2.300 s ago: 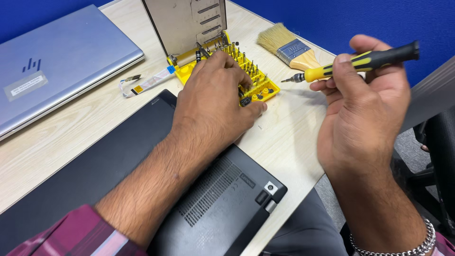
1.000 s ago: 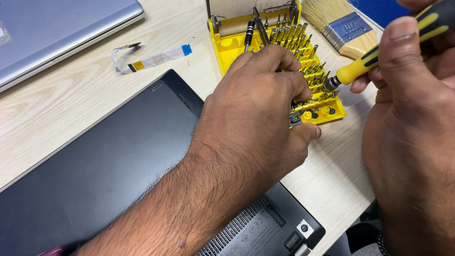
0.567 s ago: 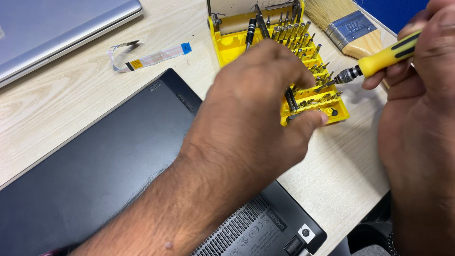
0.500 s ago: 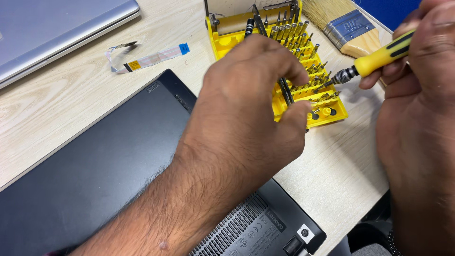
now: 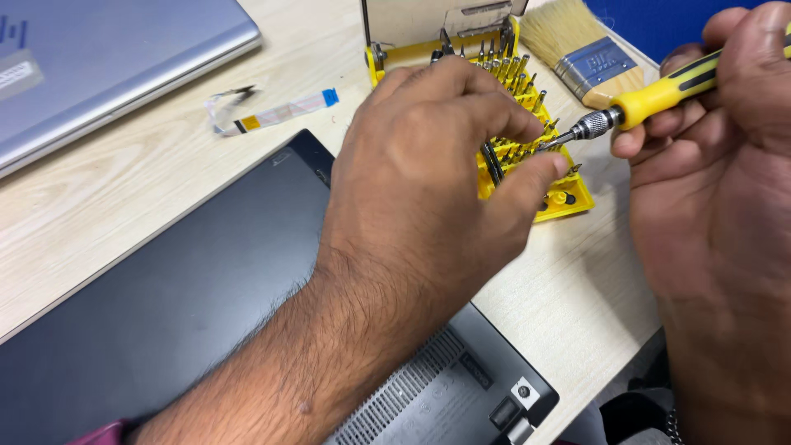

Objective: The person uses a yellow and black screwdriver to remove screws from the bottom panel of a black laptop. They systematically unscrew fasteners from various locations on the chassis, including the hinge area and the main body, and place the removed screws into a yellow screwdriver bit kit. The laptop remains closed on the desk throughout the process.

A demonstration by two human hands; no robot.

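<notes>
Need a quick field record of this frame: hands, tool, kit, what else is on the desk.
left hand: over the yellow bit tray, fingers among the bits
right hand: grips yellow-handled screwdriver, tip pointing at the tray
tray lid: upright behind the bits
black laptop: underside up, beneath the left forearm
silver laptop: closed, far left
ribbon cable: flat on wooden desk
paintbrush: beside the tray

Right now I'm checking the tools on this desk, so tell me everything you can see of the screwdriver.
The screwdriver has a yellow handle with black grip strips and a knurled silver metal collar at its front, with a thin metal tip. It lies nearly level, tip pointing left and slightly down over the yellow bit tray. The right hand grips its handle, which runs out of view at the picture's edge. The left hand rests on the tray, its fingertips close to the tip; whether they touch it cannot be told.
</notes>
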